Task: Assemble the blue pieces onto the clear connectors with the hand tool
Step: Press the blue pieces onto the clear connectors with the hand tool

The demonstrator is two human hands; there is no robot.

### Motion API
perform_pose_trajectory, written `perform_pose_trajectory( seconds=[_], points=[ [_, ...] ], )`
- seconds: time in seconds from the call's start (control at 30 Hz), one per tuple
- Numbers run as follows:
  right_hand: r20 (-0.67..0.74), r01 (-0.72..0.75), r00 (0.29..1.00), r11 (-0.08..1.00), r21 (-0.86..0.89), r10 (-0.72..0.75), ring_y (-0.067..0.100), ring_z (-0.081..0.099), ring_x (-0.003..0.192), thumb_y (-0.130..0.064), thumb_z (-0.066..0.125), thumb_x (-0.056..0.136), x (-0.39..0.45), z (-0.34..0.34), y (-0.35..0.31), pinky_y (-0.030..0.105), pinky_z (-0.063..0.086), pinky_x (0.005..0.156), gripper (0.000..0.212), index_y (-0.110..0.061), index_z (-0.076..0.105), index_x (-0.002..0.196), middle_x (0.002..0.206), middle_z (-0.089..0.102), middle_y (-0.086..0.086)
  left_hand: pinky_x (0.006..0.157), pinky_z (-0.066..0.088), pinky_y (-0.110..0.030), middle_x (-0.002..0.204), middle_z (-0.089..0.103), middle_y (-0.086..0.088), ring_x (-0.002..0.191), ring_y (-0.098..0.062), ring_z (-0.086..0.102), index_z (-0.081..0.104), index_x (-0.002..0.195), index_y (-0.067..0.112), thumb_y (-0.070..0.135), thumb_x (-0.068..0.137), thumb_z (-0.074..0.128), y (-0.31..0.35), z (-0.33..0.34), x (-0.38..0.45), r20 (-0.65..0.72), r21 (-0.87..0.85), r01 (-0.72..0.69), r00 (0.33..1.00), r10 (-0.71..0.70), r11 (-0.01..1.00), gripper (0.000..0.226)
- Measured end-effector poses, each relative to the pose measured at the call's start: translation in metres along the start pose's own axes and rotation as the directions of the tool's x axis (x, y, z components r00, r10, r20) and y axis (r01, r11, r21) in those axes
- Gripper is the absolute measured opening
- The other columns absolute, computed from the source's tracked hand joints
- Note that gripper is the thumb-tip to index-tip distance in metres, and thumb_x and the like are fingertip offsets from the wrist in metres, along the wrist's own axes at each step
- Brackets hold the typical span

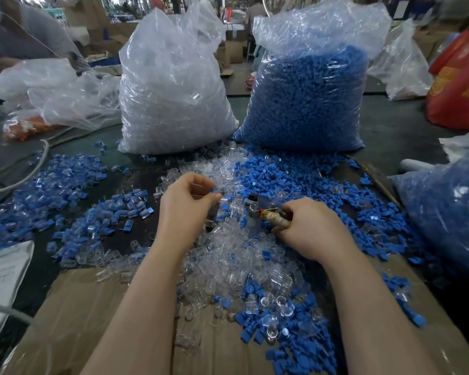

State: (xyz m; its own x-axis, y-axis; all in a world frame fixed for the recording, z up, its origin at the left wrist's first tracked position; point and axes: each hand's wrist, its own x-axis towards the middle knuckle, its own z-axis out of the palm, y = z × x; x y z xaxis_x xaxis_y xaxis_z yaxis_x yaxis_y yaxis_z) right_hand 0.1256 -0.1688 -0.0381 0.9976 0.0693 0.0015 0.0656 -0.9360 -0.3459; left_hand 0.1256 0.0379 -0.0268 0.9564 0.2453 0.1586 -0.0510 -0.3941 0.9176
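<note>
- Left hand (186, 204) just left of centre, fingers curled, thumb and forefinger pinching a small piece at its tip; piece too small and blurred to name for sure.
- Right hand (309, 228) at about 3 o'clock from the left hand, fist wrapped round the handle of the hand tool (266, 212). Handle looks tan, wound with tape; grey metal head points toward 9 o'clock, at the left fingertips.
- Tool head and pinched piece near each other; whether they touch, cannot tell.
- Clear connectors (228, 255) heaped loose on the tabletop (406, 131), running from under the hands down to 6 o'clock and up to 12.
- Blue pieces (290, 177) spread thick at 1 to 4 o'clock of the hands, more scattered at 5 o'clock near the right forearm.
- At 9 o'clock, a pile of joined parts (65, 180), blue mixed with clear.
- Flat cardboard (73, 315) lies under the near heap, at 6 to 7 o'clock.
- At 12 o'clock, two tall plastic sacks stand side by side: bag of clear parts (171, 93) on the left, bag of blue parts (312, 96) on the right.
- Third blue-filled bag (450, 207) at the 3 o'clock edge.
- Red bag (460, 79) at 2 o'clock, far side.
- Grey cable (25, 171) trails across at 9 to 10 o'clock.
</note>
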Motion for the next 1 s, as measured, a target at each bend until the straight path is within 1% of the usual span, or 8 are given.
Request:
perform_pose_trajectory(
  seconds=[0.1,0.2,0.37,0.47,0.57,0.67,0.83,1.0],
  points=[
    [-0.012,0.014,1.000,1.000,-0.021,-0.014,0.019,0.055,0.069,-0.036,0.066,0.083,0.000,0.000,-0.002,0.030,0.041,0.056,0.017,-0.025,0.055,0.077,0.074,0.058,-0.005,0.066,0.058,-0.020,0.082,0.072,0.003,0.068,-0.003,0.070,0.068,0.088,0.022,0.010,0.085,0.074,-0.002,-0.001,0.001,0.033,0.046,-0.001,0.999,-0.001,0.999,0.014],
    [-0.024,0.004,1.000,0.999,-0.039,-0.005,0.017,0.054,0.067,-0.034,0.065,0.085,0.000,0.002,-0.004,0.029,0.037,0.051,0.012,-0.026,0.057,0.080,0.074,0.058,-0.005,0.078,0.061,-0.040,0.082,0.073,0.002,0.077,-0.016,0.072,0.069,0.085,0.023,0.010,0.084,0.075,-0.003,0.000,0.002,0.061,0.056,0.014,0.998,-0.017,0.998,0.014],
    [-0.031,-0.020,0.999,0.998,-0.054,0.018,0.020,0.055,0.066,-0.029,0.063,0.085,0.002,0.005,-0.005,0.029,0.036,0.050,0.009,-0.024,0.057,0.081,0.074,0.058,-0.002,0.075,0.061,-0.037,0.084,0.073,0.003,0.079,-0.016,0.072,0.064,0.089,0.028,0.010,0.088,0.070,-0.005,0.001,0.003,0.055,0.062,0.019,0.998,-0.022,0.998,0.018],
    [-0.056,-0.023,0.998,0.996,-0.088,0.018,0.019,0.054,0.063,-0.023,0.063,0.083,0.002,0.008,-0.005,0.028,0.034,0.047,0.010,-0.023,0.054,0.078,0.072,0.057,-0.002,0.076,0.061,-0.043,0.091,0.070,0.002,0.081,-0.018,0.071,0.060,0.093,0.026,0.014,0.087,0.073,-0.004,0.002,0.003,0.058,0.041,0.046,0.997,-0.049,0.998,0.019],
    [-0.084,-0.017,0.996,0.994,-0.110,0.008,0.018,0.052,0.062,-0.025,0.063,0.083,0.001,0.010,-0.004,0.028,0.033,0.047,0.015,-0.025,0.051,0.076,0.071,0.056,-0.003,0.078,0.060,-0.043,0.091,0.068,0.002,0.081,-0.020,0.069,0.058,0.094,0.024,0.017,0.081,0.080,-0.001,0.003,0.002,0.070,0.033,0.042,0.997,-0.044,0.999,0.027],
    [-0.101,-0.006,0.995,0.994,-0.107,-0.005,0.015,0.049,0.062,-0.034,0.062,0.087,0.002,0.010,-0.001,0.027,0.029,0.047,0.024,-0.027,0.044,0.072,0.071,0.054,-0.005,0.079,0.059,-0.037,0.089,0.067,0.003,0.074,-0.012,0.063,0.059,0.094,0.023,0.016,0.078,0.082,0.001,0.004,0.000,0.080,0.029,0.031,0.996,-0.033,0.999,0.029],
    [-0.121,0.009,0.992,0.993,-0.122,-0.023,0.013,0.046,0.060,-0.032,0.064,0.085,0.001,0.009,-0.002,0.026,0.027,0.046,0.022,-0.026,0.046,0.074,0.071,0.052,-0.007,0.075,0.058,-0.029,0.089,0.070,0.000,0.079,-0.016,0.068,0.066,0.093,0.019,0.012,0.077,0.082,0.003,0.004,-0.001,0.129,0.003,0.035,0.991,-0.035,0.999,0.024],
    [-0.092,0.008,0.996,0.989,-0.146,-0.021,0.019,0.054,0.060,-0.025,0.065,0.083,-0.001,0.007,-0.003,0.026,0.032,0.045,0.008,-0.023,0.057,0.079,0.070,0.058,-0.002,0.079,0.059,-0.032,0.086,0.072,-0.004,0.081,-0.019,0.069,0.071,0.091,0.015,0.008,0.075,0.083,0.005,0.003,-0.001,0.146,-0.097,0.061,0.988,-0.047,0.993,0.021]
  ],
)
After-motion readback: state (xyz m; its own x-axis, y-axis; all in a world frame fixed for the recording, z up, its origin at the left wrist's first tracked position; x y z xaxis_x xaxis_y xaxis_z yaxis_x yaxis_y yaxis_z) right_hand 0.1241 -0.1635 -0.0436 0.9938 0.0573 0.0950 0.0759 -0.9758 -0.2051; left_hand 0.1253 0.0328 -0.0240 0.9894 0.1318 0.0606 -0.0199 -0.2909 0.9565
